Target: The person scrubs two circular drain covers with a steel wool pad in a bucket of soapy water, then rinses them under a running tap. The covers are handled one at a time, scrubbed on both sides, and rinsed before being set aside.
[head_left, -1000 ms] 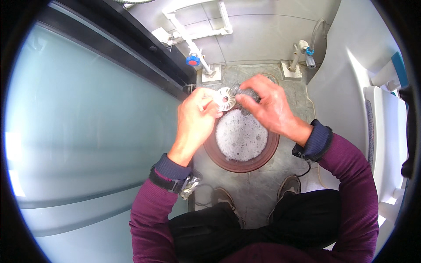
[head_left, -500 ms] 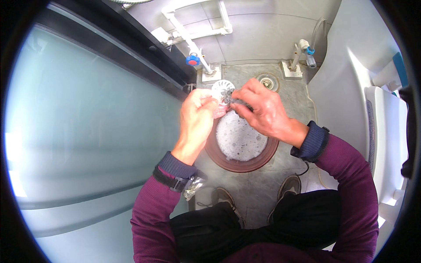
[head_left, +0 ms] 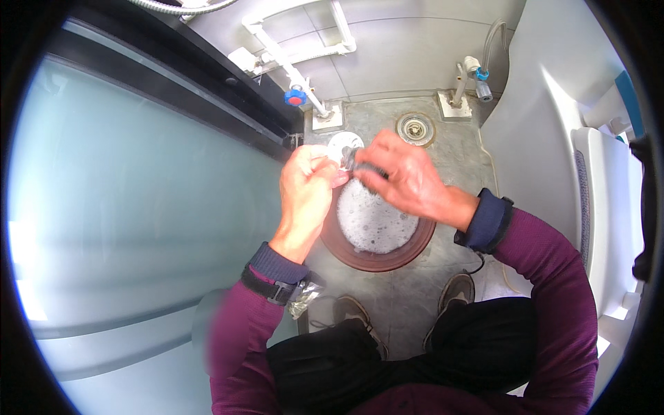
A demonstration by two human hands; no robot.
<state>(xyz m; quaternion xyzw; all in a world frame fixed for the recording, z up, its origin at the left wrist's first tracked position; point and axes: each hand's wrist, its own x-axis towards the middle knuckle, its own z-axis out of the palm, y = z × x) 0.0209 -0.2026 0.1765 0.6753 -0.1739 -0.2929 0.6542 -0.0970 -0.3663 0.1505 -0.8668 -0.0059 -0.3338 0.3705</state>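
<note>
Between the thumb and fingers of my left hand [head_left: 304,181] I pinch a slotted, white, round disc of plastic look [head_left: 345,143] near its lower edge; this grip is closed. The disc is in the air, over the far left side of the basin below. Because I hold only a small part of the edge, it could turn or slip away, if my fingers are wet, which I cannot tell surely. Just right of its middle, and seeming to touch it, is a dark grey, crumpled pad [head_left: 350,159], blurred and partly covered. If this pad is pushed too strongly to one side, it could twist the disc from my pinch, or bend its thin parts. Under both hands stands a reddish-brown, round basin [head_left: 384,264] with white, bubbly foam [head_left: 377,225]; a disc falling there could be lost from sight. My right hand [head_left: 407,176] has its fingers curled closed on the pad, though its fingertips are not clear. Beyond it, in the grey floor, is a round, metal-looking drain [head_left: 416,129]; small loose bits could be washed into it, if water spills.
</note>
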